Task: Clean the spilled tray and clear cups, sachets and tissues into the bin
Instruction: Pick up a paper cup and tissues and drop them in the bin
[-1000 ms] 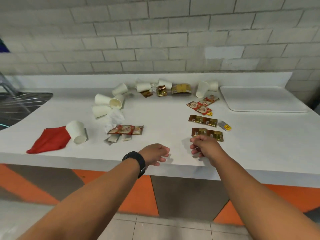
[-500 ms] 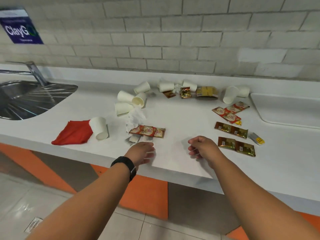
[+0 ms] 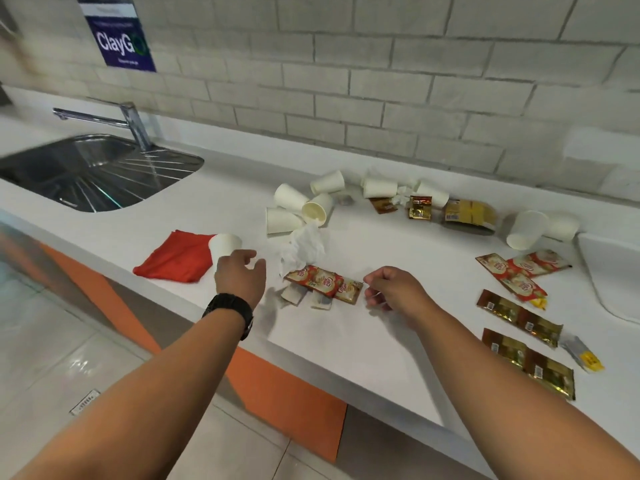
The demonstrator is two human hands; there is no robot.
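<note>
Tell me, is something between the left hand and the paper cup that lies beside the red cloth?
Nothing visible stands between them. The left hand hovers with relaxed fingers right in front of the paper cup, which lies on the counter against the red cloth. The crumpled tissue is off to the right, outside that path.

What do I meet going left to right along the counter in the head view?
sink → red cloth → left hand → crumpled tissue → right hand → gold sachets → tray
</note>
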